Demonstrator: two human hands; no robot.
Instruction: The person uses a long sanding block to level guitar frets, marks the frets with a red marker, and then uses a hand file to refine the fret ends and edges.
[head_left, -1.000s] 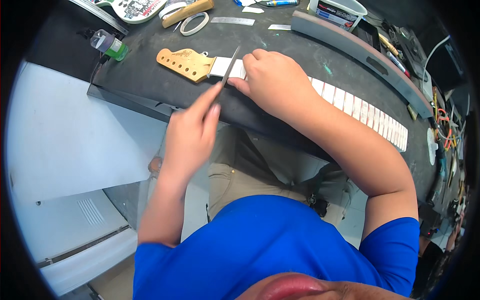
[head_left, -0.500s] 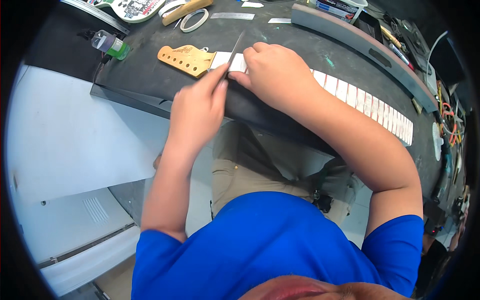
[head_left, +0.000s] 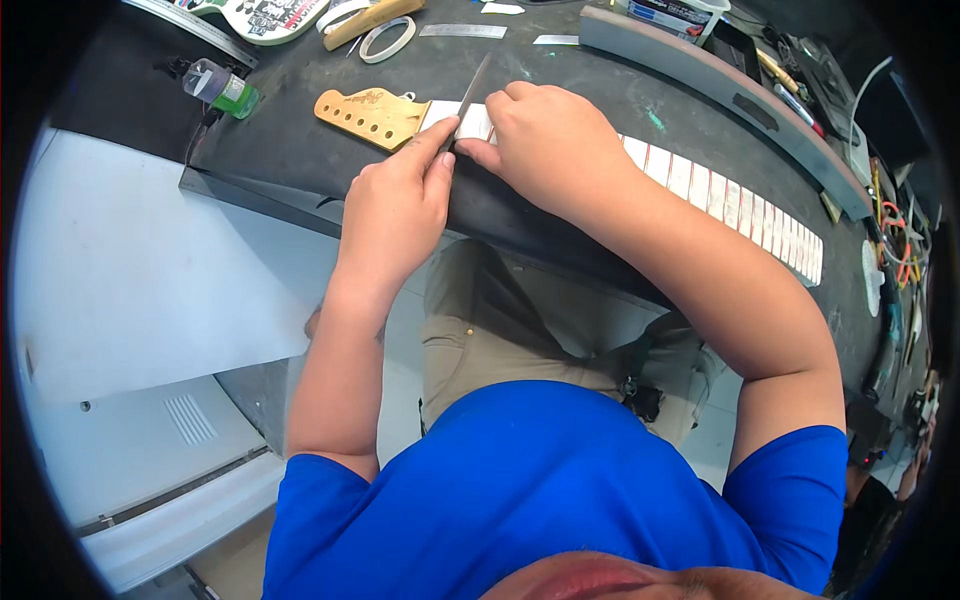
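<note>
A guitar neck lies across the near part of the bench, its wooden headstock toward the left. White tape strips cover the fretboard, with reddish fret lines showing between them. My left hand is closed on a slim, dark file, which crosses the neck near the headstock end and points away from me. Its handle end is hidden in my fingers. Just right of the file, my right hand is wrapped over the neck, thumb on the near side and fingers across the top.
Behind the neck are a long grey beam, a metal ruler and a tape roll. A bottle of green liquid stands at the left. Tools and cables crowd the right side. The bench edge runs close to me.
My left hand and the file have shifted slightly away from me across the neck. My right hand keeps its hold in the same place.
</note>
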